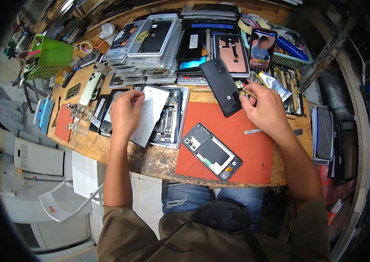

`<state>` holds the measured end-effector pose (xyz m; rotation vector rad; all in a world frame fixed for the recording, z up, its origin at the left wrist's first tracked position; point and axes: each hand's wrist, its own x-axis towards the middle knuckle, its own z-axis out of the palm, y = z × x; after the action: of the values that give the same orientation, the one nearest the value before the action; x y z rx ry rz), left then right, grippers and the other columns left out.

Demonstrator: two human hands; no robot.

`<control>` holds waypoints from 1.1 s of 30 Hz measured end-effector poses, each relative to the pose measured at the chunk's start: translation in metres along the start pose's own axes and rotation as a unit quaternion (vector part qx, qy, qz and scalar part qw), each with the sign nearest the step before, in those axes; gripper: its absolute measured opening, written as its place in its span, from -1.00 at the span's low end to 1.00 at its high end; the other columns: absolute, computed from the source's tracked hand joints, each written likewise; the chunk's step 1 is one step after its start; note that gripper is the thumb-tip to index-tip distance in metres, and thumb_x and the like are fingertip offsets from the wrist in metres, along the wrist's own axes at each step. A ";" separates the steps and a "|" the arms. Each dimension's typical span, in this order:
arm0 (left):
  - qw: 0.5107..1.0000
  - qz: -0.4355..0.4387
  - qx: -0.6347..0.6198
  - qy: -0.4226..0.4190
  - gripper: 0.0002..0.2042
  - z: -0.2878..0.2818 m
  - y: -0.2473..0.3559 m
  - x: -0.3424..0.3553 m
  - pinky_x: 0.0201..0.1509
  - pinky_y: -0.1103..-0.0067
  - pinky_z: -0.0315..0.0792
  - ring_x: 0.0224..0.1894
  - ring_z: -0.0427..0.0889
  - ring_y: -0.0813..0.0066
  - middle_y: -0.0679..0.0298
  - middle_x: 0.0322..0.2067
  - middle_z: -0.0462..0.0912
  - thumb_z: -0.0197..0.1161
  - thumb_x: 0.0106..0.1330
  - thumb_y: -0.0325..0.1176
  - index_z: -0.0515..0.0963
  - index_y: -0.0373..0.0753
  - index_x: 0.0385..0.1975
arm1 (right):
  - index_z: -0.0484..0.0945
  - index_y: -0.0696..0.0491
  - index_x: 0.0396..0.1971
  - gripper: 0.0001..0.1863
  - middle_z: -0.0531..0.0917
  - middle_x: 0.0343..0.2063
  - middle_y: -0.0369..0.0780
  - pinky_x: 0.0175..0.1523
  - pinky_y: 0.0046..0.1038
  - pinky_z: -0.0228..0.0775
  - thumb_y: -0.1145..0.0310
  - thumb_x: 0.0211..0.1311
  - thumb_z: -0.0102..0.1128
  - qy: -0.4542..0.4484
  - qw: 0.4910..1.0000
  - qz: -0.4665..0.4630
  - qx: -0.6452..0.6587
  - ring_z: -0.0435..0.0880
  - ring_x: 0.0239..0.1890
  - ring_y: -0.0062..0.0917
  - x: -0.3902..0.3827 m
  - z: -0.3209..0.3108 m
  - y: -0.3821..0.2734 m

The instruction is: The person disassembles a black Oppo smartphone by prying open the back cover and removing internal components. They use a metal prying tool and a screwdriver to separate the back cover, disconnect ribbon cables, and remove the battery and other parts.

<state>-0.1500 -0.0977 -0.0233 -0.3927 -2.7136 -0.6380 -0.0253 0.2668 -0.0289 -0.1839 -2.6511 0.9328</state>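
My right hand (260, 108) is closed on the lower right edge of a dark phone back cover (220, 85), which is tilted over the red mat (255, 161). A thin, tan-coloured stick-like thing shows by its fingers. Below the cover lies an opened phone (211, 152), its battery area and inner frame exposed. My left hand (127, 112) has its fingers pinched together beside a whitish rectangular panel (152, 109); what they hold, if anything, cannot be made out. That panel partly covers a white tray (184, 111) of phone parts.
Bubble-wrapped stacks (150, 72) and a pink-backed panel (232, 54) stand at the back. A lit phone (262, 49) leans against a green basket (300, 39). Glass bottles (80, 112) stand at the left. A grey metal strip (252, 131) lies on the mat.
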 end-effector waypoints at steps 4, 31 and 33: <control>1.000 0.010 0.007 -0.023 -0.85 -0.005 -0.006 0.006 -0.13 0.36 0.58 -0.27 0.76 0.21 0.08 -0.32 0.81 0.40 0.42 -0.37 0.77 -0.30 -0.16 | 0.64 0.15 -0.17 -0.83 0.72 -0.34 -0.09 -0.18 -0.07 0.58 0.36 0.42 0.36 0.074 0.992 -0.103 -0.018 0.77 -0.31 -0.07 -0.008 0.007 -0.003; 0.954 0.093 -0.282 -0.042 -0.84 0.022 0.094 -0.115 -0.06 0.58 0.56 -0.25 0.64 0.52 0.25 -0.28 0.66 0.32 0.31 -0.73 0.57 -0.34 -0.22 | 0.40 0.14 -0.15 -0.80 0.69 -0.43 0.02 -0.26 -0.01 0.52 0.60 0.30 0.21 -0.059 0.953 -0.258 0.150 0.72 -0.36 0.08 -0.022 0.016 -0.016; 0.960 0.076 -0.264 -0.062 -0.79 0.033 0.112 -0.143 -0.08 0.56 0.58 -0.23 0.70 0.49 0.23 -0.27 0.66 0.36 0.31 -0.72 0.65 -0.35 -0.11 | 0.40 0.14 -0.19 -0.81 0.67 -0.44 -0.02 -0.30 -0.11 0.51 0.62 0.27 0.21 -0.079 0.937 -0.260 0.219 0.72 -0.41 -0.03 -0.023 0.017 -0.022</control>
<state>0.0091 -0.0124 -0.0614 -0.7813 -2.5573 -1.3313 -0.0097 0.2350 -0.0336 0.6862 -2.3443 1.3390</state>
